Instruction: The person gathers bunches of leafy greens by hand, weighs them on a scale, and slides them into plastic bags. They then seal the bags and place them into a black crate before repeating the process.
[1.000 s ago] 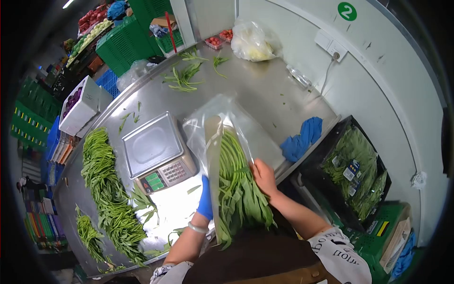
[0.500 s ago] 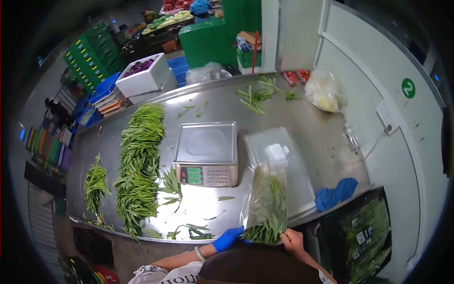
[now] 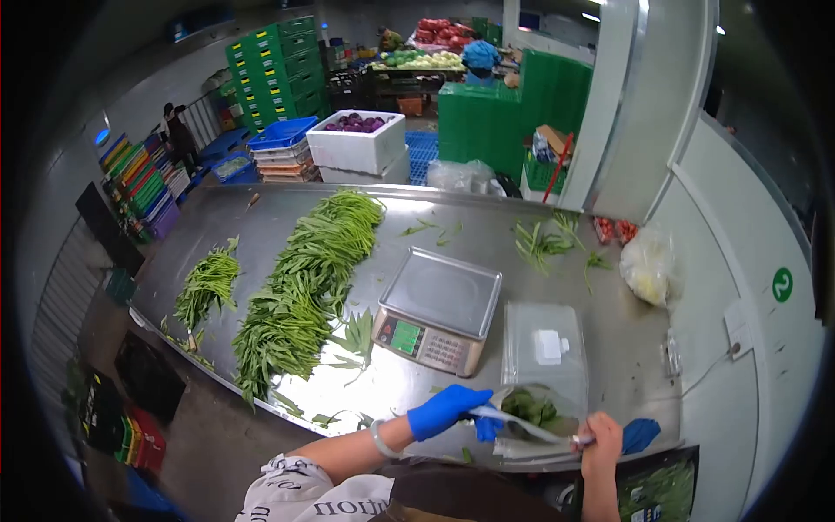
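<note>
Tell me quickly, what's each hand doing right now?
Left hand, blue-gloved: closed on one side of the plastic bag.
Right hand: closed on the bag's other side.

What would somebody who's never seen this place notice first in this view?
Probably the long heap of leafy greens running across the metal table, left of the scale. Next, the bright blue glove on the left hand, which grips one side of a clear bag of greens at the near edge, the bare right hand at its other side.
</note>
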Tool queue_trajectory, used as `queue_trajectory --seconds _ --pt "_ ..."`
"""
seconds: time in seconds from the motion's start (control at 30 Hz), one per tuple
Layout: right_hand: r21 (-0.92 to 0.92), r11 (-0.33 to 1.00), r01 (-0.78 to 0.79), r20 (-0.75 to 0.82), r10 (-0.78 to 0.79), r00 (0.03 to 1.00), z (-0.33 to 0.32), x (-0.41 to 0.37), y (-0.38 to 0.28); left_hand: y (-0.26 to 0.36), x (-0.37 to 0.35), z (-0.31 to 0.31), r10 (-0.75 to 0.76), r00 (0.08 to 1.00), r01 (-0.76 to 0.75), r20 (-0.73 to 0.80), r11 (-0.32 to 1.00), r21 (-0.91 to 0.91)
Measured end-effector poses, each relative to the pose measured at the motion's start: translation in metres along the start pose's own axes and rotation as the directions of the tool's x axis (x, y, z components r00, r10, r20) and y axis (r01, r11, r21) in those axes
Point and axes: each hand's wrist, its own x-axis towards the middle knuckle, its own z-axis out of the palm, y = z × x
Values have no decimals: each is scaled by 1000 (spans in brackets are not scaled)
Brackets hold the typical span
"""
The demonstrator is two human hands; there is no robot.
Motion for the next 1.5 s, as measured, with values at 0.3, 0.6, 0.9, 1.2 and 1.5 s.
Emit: queue_trajectory --seconds 0.3,0.6,0.9,1.2,1.5 --pt "-385 896 221 121 -189 975 -15 19 -12 9 -3 3 -11 997 -5 77 979 202" --pt "-671 -41 740 638 -541 548 86 -15 -51 -23 4 10 -27 993 -7 113 957 289" --pt "-683 240 690 690 -98 717 74 -1 -61 -49 21 20 -85 995 71 58 974 215" --pt "-845 -318 430 211 -937 -278 -76 -32 -238 -17 -3 12 23 917 -49 397 997 57" --pt "-757 -180 628 647 -83 758 -31 66 -37 -32 -21 6 43 850 -89 525 994 62"
